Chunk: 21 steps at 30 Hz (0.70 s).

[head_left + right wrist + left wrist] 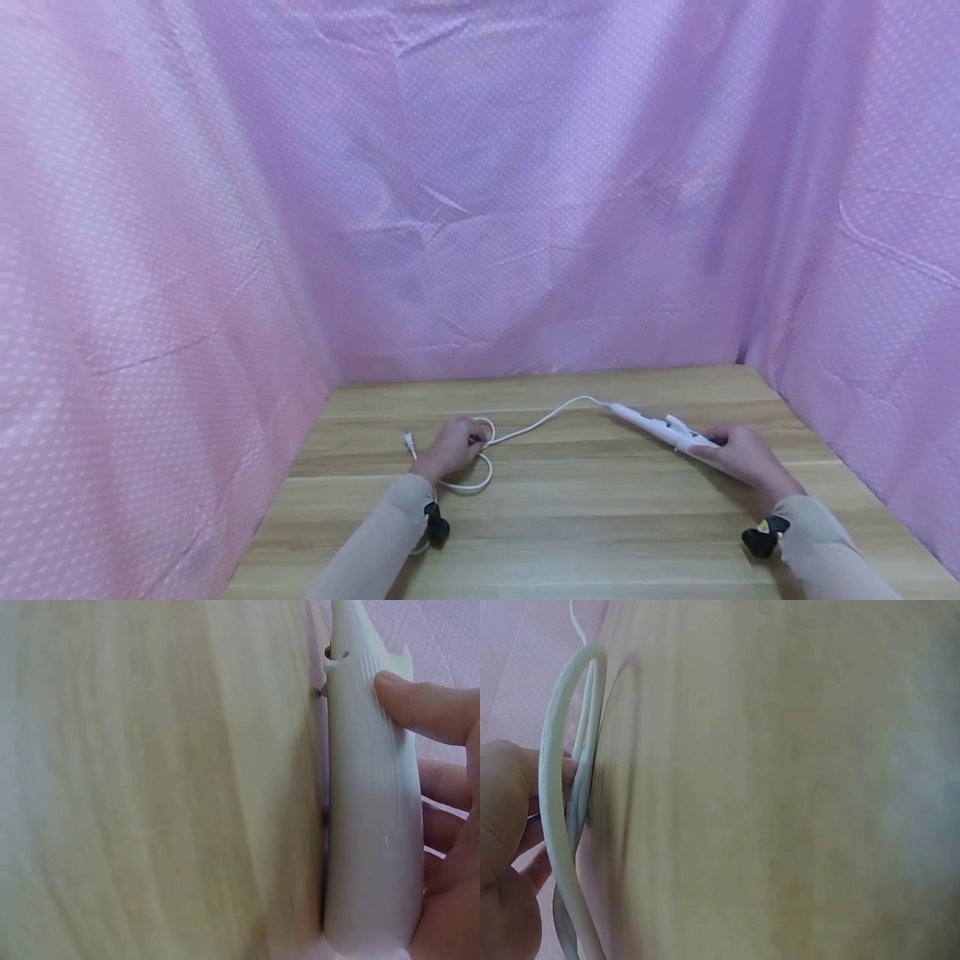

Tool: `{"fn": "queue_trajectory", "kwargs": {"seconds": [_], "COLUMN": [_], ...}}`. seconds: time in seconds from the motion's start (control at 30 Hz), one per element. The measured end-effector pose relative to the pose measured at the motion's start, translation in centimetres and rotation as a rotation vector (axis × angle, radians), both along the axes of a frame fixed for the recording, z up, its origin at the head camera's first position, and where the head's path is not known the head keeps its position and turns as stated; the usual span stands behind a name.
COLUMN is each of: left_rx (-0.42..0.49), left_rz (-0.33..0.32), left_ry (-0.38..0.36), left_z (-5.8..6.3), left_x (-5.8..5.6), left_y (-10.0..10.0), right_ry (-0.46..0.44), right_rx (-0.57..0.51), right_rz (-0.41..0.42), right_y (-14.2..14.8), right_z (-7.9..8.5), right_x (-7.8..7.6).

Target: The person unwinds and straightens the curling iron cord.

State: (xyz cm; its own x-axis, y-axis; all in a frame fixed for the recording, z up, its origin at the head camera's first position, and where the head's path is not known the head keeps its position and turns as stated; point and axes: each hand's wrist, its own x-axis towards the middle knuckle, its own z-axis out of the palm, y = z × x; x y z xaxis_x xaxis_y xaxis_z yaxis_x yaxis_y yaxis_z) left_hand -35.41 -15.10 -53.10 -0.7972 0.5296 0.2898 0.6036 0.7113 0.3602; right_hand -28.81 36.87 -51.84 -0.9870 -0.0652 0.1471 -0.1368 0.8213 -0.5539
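Note:
A long white corded appliance [648, 423], which looks like a curling iron, lies slantwise at the right of the table, with a raised lever near its middle. My right hand [744, 456] holds its wider right end, the thumb [420, 709] on the ribbed side and the other fingers round the far side. From its left end the white cord [542, 422] runs across to my left hand [452, 448], which pinches it between thumb and fingers. Loops of the cord [553, 772] hang close by that hand in the left wrist view. The plug [409, 443] is left of this hand.
The wooden table [585, 517] has pink dotted cloth [525, 208] hanging behind it and along both sides. Black wrist cameras [437, 525] are worn on both arms. A part of the cord passes under the left forearm.

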Motion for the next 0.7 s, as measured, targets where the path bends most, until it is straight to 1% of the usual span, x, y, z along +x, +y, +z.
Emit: {"fn": "queue_trajectory", "kwargs": {"seconds": [0.1,0.17,0.3,0.47,0.57,0.63,0.7], "left_rx": [0.061,0.088,0.106,0.102,0.112,0.137,0.199], "left_rz": [0.025,0.024,0.021,0.017,0.013,0.007,0.004], "left_ry": [-0.094,-0.113,-0.097,-0.069,-0.059,-0.063,-0.109], "left_z": [-0.2,-0.3,-0.4,-0.4,-0.3,0.1,0.8], "left_x": [0.0,0.0,0.1,0.0,0.0,0.0,0.2], "left_y": [0.0,0.0,0.0,-0.2,-0.4,-0.5,-0.6], "right_ry": [-0.026,-0.053,-0.087,-0.068,-0.072,-0.091,-0.091], "right_rx": [-0.020,-0.036,-0.048,-0.003,0.023,0.031,0.047], "right_rz": [0.000,-0.001,0.007,0.023,0.070,0.100,0.131], "right_y": [0.0,0.0,-0.1,-0.1,-0.3,-0.6,-1.2], "right_z": [0.0,0.0,0.2,0.6,1.4,2.4,3.8], "right_x": [0.1,0.1,0.2,0.1,0.0,0.0,-0.2]}}
